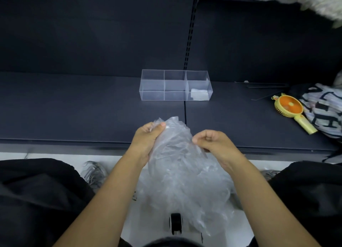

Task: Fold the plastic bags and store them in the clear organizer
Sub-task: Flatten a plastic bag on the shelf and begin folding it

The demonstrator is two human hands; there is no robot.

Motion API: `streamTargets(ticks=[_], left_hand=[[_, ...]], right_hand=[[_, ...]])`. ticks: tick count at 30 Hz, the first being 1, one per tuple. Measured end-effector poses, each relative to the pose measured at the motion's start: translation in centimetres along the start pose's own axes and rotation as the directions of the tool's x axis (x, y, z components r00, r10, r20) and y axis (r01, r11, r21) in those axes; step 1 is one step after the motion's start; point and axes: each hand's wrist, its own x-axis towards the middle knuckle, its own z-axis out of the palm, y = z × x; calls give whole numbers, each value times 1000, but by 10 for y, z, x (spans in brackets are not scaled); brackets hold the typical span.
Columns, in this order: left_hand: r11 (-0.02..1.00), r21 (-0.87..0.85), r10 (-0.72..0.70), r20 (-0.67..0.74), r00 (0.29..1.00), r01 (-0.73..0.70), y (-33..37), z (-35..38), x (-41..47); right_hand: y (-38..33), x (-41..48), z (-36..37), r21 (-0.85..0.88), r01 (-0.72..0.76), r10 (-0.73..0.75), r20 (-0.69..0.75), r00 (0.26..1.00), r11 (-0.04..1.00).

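A crumpled clear plastic bag (177, 165) hangs in front of me over the front edge of the dark shelf. My left hand (146, 141) pinches its upper left corner. My right hand (214, 143) grips its right edge, fingers curled. The clear organizer (174, 85) stands farther back on the shelf, with three compartments side by side. A folded plastic bag (199, 94) lies in its right compartment. The left and middle compartments look bare.
A yellow and orange hand-held fan (292, 109) lies on the dark shelf (74, 108) at the right, beside a black-and-white printed bag (325, 109). A slotted upright (190, 28) divides the back panel. My black-clad knees flank the white floor below.
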Motion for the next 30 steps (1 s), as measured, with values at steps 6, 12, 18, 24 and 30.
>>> streamTargets(ticks=[6, 12, 18, 24, 30], left_hand=[[998, 23, 56, -95, 994, -54, -1, -10, 2], [995, -2, 95, 34, 995, -95, -8, 6, -1], [983, 124, 145, -59, 988, -137, -9, 0, 4], [952, 255, 242, -298, 923, -167, -22, -6, 13], [904, 418, 102, -422, 901, 93, -30, -26, 24]], right_hand=[[-11, 0, -6, -54, 12, -14, -48, 999, 998], [3, -2, 14, -161, -143, 157, 78, 985, 977], [3, 6, 1, 170, -86, 98, -63, 993, 982], [-2, 8, -8, 361, 148, -61, -241, 968, 921], [-3, 10, -20, 292, 306, -203, -334, 920, 906]])
